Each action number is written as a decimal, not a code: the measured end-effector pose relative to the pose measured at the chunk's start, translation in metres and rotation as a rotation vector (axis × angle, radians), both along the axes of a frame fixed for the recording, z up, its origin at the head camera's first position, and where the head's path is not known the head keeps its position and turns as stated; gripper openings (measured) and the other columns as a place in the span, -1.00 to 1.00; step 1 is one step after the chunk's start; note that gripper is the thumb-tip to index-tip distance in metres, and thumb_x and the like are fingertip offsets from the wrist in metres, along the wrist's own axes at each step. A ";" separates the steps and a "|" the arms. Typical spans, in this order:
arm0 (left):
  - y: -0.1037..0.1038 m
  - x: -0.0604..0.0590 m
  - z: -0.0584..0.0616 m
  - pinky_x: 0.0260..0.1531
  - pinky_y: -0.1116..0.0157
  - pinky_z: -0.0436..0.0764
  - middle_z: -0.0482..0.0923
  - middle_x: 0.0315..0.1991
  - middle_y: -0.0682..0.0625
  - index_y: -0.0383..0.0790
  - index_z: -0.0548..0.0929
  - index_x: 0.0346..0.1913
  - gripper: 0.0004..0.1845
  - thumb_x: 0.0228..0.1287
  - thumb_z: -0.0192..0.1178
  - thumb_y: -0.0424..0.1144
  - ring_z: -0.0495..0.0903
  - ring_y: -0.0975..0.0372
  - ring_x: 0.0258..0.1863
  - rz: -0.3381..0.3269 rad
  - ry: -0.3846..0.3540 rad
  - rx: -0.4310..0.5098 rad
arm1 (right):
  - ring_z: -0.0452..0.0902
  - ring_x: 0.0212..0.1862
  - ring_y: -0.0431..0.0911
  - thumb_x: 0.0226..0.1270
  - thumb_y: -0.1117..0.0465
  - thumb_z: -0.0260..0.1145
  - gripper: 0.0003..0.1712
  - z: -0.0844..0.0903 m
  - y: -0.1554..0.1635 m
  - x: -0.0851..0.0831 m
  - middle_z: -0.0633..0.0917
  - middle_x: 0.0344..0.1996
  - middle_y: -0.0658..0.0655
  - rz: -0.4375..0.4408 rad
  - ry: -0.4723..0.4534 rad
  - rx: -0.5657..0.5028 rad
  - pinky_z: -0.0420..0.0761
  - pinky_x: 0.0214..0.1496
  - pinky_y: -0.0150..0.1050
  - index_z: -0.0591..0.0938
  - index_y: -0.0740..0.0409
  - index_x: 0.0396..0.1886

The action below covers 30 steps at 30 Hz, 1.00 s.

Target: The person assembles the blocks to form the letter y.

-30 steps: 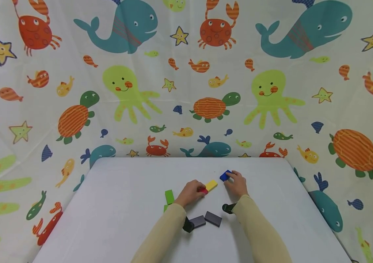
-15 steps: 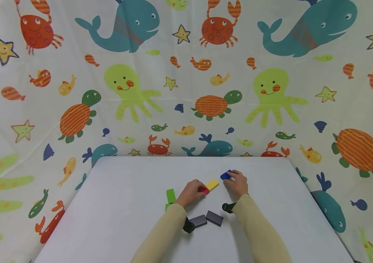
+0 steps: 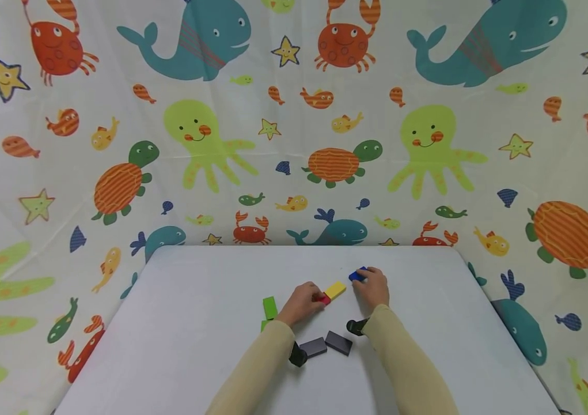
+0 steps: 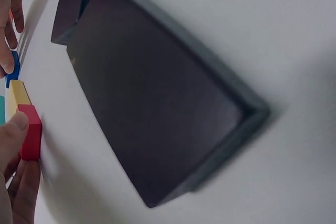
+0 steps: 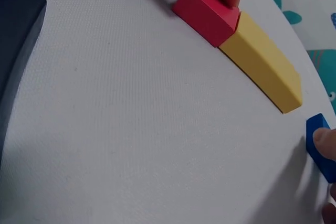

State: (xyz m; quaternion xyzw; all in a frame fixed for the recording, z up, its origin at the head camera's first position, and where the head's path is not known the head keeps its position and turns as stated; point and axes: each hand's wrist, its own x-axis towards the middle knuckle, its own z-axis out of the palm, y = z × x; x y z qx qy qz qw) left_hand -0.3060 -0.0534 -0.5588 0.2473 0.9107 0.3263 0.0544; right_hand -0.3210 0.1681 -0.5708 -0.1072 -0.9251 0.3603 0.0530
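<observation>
My left hand (image 3: pixel 301 304) pinches a red block (image 4: pixel 31 132) between thumb and fingers on the white table. End to end with the red block lies a yellow block (image 5: pixel 262 61), their short ends meeting in the right wrist view. Beyond the yellow block's far end, my right hand (image 3: pixel 374 288) grips a blue block (image 3: pixel 357 275), its thumb on one face. A small gap separates blue from yellow. Fingers hide part of both gripped blocks.
Two dark grey blocks (image 3: pixel 338 343) lie nearer the body, close to the left wrist's black camera mount (image 3: pixel 298 354). Left of the left hand sit two green blocks (image 3: pixel 270 308), one partly behind the sleeve. A curtain printed with sea animals (image 3: pixel 332 164) hangs behind the table (image 3: pixel 195 323).
The head view has shifted slightly. My right wrist and forearm have edged a little left; both hands keep their blocks, which stay in nearly the same places.
</observation>
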 end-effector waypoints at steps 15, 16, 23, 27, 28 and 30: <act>0.000 -0.001 -0.001 -0.10 0.33 0.59 0.55 -0.24 0.01 -0.28 0.74 -0.14 -0.80 0.18 0.40 -0.29 0.53 0.25 -0.24 -0.001 -0.001 -0.010 | 0.35 0.24 0.30 0.26 0.18 0.36 -0.51 0.008 -0.004 0.007 0.45 0.20 0.45 0.003 0.027 0.065 0.33 0.30 0.18 0.62 0.32 0.14; 0.000 -0.002 -0.001 -0.09 0.33 0.58 0.55 -0.24 0.01 -0.28 0.74 -0.14 -0.79 0.18 0.40 -0.29 0.53 0.26 -0.23 0.001 -0.001 -0.013 | 0.35 0.24 0.30 0.26 0.18 0.35 -0.51 0.008 -0.004 0.006 0.45 0.20 0.45 0.006 0.027 0.066 0.33 0.30 0.18 0.61 0.32 0.14; 0.002 -0.002 0.000 -0.06 0.31 0.58 0.55 -0.24 0.00 -0.27 0.74 -0.15 -0.81 0.20 0.38 -0.28 0.52 0.24 -0.23 0.004 -0.026 -0.032 | 0.31 0.28 0.30 0.27 0.18 0.32 -0.49 0.008 -0.004 0.002 0.43 0.24 0.43 0.051 0.048 0.033 0.30 0.32 0.18 0.59 0.31 0.18; 0.002 -0.003 0.000 -0.06 0.30 0.58 0.55 -0.24 0.00 -0.26 0.75 -0.15 -0.81 0.20 0.38 -0.27 0.51 0.24 -0.23 0.006 -0.023 -0.043 | 0.28 0.30 0.31 0.28 0.22 0.34 -0.53 0.007 -0.004 0.001 0.41 0.25 0.43 0.144 0.053 0.033 0.28 0.33 0.19 0.60 0.31 0.17; 0.002 -0.003 0.000 -0.06 0.30 0.58 0.56 -0.24 0.00 -0.27 0.75 -0.15 -0.81 0.20 0.38 -0.27 0.52 0.24 -0.23 0.006 -0.018 -0.046 | 0.28 0.30 0.31 0.28 0.23 0.34 -0.53 0.006 -0.004 0.000 0.41 0.25 0.43 0.166 0.051 0.036 0.28 0.34 0.18 0.60 0.31 0.16; 0.001 -0.004 0.000 -0.07 0.31 0.58 0.56 -0.24 0.00 -0.27 0.75 -0.15 -0.81 0.20 0.38 -0.27 0.51 0.24 -0.23 0.005 -0.011 -0.047 | 0.29 0.30 0.31 0.28 0.25 0.35 -0.55 0.005 -0.005 0.000 0.41 0.25 0.43 0.198 0.046 0.050 0.29 0.33 0.18 0.61 0.32 0.15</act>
